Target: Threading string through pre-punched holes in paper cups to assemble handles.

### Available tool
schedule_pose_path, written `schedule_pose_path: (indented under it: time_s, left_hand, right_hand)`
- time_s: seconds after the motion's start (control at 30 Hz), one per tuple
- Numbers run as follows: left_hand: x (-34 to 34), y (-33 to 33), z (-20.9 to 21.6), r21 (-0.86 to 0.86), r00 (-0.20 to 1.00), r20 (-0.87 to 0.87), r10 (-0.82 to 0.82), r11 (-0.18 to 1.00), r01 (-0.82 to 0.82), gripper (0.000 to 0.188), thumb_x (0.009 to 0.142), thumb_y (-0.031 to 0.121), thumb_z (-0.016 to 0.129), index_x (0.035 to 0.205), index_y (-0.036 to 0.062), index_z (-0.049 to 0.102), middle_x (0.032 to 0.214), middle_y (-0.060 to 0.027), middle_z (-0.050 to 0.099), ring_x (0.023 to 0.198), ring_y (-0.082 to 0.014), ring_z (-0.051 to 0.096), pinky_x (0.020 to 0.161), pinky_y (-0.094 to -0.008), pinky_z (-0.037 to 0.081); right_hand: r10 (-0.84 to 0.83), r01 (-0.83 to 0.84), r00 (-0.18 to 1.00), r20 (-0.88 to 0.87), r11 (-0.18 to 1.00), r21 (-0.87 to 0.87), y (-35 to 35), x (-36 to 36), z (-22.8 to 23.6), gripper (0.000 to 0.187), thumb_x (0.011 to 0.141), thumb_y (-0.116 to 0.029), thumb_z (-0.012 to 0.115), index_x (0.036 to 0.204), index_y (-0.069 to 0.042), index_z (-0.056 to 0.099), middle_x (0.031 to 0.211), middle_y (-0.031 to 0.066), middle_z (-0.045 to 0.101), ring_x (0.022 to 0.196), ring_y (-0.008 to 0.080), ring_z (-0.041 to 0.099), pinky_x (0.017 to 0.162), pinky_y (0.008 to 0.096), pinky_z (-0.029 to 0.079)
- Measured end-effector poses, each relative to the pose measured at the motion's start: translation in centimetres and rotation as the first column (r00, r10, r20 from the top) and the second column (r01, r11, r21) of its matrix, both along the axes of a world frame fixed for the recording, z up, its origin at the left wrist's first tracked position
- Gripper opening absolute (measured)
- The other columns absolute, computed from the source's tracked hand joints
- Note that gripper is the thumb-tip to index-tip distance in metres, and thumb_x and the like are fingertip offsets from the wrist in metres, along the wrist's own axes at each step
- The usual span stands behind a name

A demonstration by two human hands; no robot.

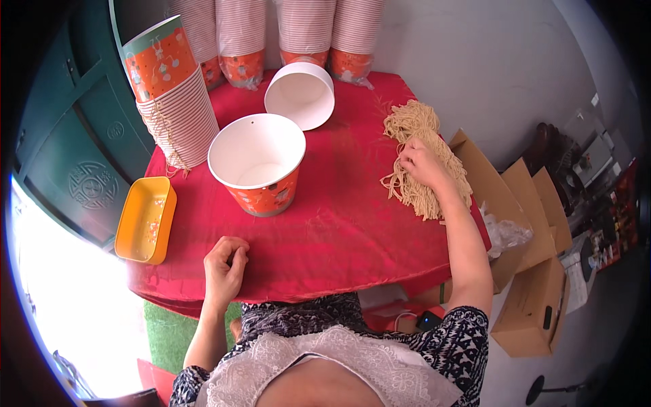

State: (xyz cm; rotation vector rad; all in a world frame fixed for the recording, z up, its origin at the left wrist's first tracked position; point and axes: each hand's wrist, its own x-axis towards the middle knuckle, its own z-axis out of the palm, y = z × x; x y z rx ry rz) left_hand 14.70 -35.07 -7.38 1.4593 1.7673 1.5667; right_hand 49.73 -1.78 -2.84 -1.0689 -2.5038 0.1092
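My right hand (422,164) lies on a bundle of beige cords (434,193) at the right of the table, its fingers pinched together on the strands. Near the front edge my left hand (227,268) rests on the red cloth with its fingers curled in; what they hold, if anything, is hidden. Ahead of it stands an upright orange paper bucket (266,197) with a white inside and small holes near its rim. Behind that, a second paper bucket (300,95) lies on its side, mouth toward me.
On the left rises a tall stack of paper buckets (178,115) with thin cords hanging down it. A yellow plastic box (146,220) holds small bits. Several wrapped stacks (305,34) line the back. Cardboard boxes (532,308) stand right of the red-covered table (339,237).
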Motion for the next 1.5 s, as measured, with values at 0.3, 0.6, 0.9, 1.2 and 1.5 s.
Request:
schedule_pose_path:
  time_s: [0.3,0.6,0.9,1.2,1.5]
  left_hand:
    - [-0.4,-0.2,-0.1,-0.010,0.999,-0.035,0.019,1.000,-0.019,0.006,0.086,-0.005,0.057,0.085,-0.0031,0.062,0.083,-0.0106,0.063,0.068,-0.0163,0.061,0.062,-0.0269,0.047]
    - [0.6,0.2,2.9,-0.063,0.989,0.081,-0.123,0.990,0.128,0.010,0.090,0.001,0.056,0.093,-0.0034,0.064,0.091,-0.0095,0.063,0.073,-0.0161,0.063,0.064,-0.0272,0.050]
    - [3.8,1.9,7.1,0.074,0.706,0.542,-0.456,0.863,0.500,0.038,0.092,0.003,0.061,0.129,0.0026,0.055,0.102,-0.0019,0.062,0.068,-0.0053,0.058,0.049,-0.0183,0.047]
    - [6.0,3.9,6.0,0.090,0.801,0.503,-0.325,0.941,0.325,0.029,0.093,0.007,0.063,0.120,-0.0014,0.056,0.081,-0.0028,0.063,0.063,-0.0050,0.056,0.050,-0.0194,0.046]
    - [7.6,2.6,5.4,-0.133,0.849,0.423,-0.316,0.905,0.404,0.022,0.092,0.006,0.061,0.113,-0.0015,0.062,0.090,-0.0044,0.062,0.066,-0.0067,0.054,0.061,-0.0243,0.047]
  right_hand:
    - [0.270,-0.269,0.959,-0.086,0.963,0.028,-8.2,-4.4,2.3,0.008,0.084,-0.009,0.062,0.079,-0.003,0.060,0.080,0.0115,0.063,0.078,0.0307,0.061,0.077,0.0418,0.047]
    - [0.394,-0.497,0.827,-0.402,0.846,-0.195,-17.7,-10.6,6.6,0.003,0.087,0.000,0.063,0.084,0.001,0.061,0.075,0.0076,0.062,0.065,0.0136,0.058,0.059,0.0287,0.046]
    - [0.455,-0.629,0.715,-0.530,0.750,-0.205,-20.2,-12.6,7.9,0.002,0.086,0.000,0.064,0.087,0.001,0.063,0.077,0.0075,0.064,0.067,0.0128,0.060,0.059,0.0284,0.048]
    - [0.198,-0.631,0.675,-0.711,0.654,-0.417,-20.2,-12.7,6.6,0.007,0.093,-0.005,0.062,0.088,0.000,0.063,0.070,-0.0004,0.059,0.059,0.0038,0.052,0.051,0.0211,0.042]
    - [-0.339,-0.844,0.251,-0.907,0.382,-0.377,-20.5,-13.7,5.3,0.011,0.096,-0.012,0.058,0.093,-0.002,0.060,0.066,-0.0024,0.047,0.050,0.0035,0.040,0.042,0.0192,0.032]
